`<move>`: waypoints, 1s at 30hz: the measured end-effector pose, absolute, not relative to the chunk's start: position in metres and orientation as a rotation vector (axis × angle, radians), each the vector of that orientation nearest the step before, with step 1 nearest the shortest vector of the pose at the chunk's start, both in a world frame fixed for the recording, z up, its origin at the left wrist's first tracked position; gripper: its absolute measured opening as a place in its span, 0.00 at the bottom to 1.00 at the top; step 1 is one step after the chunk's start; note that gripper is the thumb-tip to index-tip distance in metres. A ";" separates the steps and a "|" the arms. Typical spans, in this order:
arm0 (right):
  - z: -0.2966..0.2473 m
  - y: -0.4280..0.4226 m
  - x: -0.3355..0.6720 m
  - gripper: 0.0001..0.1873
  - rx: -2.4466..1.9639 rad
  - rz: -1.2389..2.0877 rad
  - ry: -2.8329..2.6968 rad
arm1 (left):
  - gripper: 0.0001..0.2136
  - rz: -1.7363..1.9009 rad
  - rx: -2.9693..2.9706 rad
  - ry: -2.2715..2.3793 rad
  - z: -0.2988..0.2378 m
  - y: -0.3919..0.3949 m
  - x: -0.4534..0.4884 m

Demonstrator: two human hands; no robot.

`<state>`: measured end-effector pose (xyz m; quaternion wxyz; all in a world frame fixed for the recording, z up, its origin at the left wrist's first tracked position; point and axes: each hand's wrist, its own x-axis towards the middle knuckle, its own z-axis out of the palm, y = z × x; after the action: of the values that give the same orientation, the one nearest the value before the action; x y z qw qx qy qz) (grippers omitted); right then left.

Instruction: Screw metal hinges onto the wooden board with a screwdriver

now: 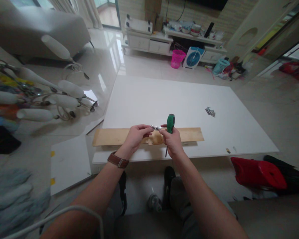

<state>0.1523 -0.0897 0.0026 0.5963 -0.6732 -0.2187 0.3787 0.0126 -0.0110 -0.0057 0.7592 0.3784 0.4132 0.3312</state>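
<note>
In the head view we record one small silvery metal fitting (pixel 155 127) pinched by the fingers of left hand (pixel 136 137) and right hand (pixel 173 141) above a long pale wooden plank (pixel 109 136), one green-handled black-shafted screwdriver (pixel 170 123) gripped in the right, and silvery metal pieces (pixel 210 112) piled on a large white board (pixel 161 99).

Room beyond plank (pixel 111 136), metal pieces (pixel 210 112) blocking right

The hands (pixel 135 136) partly hide the plank (pixel 112 136); metal pieces (pixel 210 112) toward the white board's (pixel 164 103) right edge are indistinct.
</note>
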 end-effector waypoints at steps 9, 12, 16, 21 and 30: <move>0.003 -0.089 0.152 0.17 -1.580 0.875 -0.502 | 0.15 0.708 0.834 0.904 -0.005 -0.011 0.013; 0.003 -0.088 0.152 0.17 -1.582 0.859 -0.505 | 0.15 0.708 0.831 0.891 -0.006 -0.010 0.013; 0.003 -0.087 0.152 0.18 -1.562 0.850 -0.484 | 0.15 0.701 0.829 0.874 -0.008 -0.010 0.013; 0.004 -0.087 0.152 0.20 -1.552 0.874 -0.462 | 0.14 0.699 0.826 0.872 -0.008 -0.009 0.013; 0.003 -0.088 0.152 0.19 -1.573 0.879 -0.464 | 0.19 0.715 0.807 0.881 -0.006 -0.010 0.013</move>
<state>0.1520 -0.0880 0.0031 0.5975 -0.6778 -0.2001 0.3789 0.0135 -0.0102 -0.0057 0.7673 0.3718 0.4056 0.3295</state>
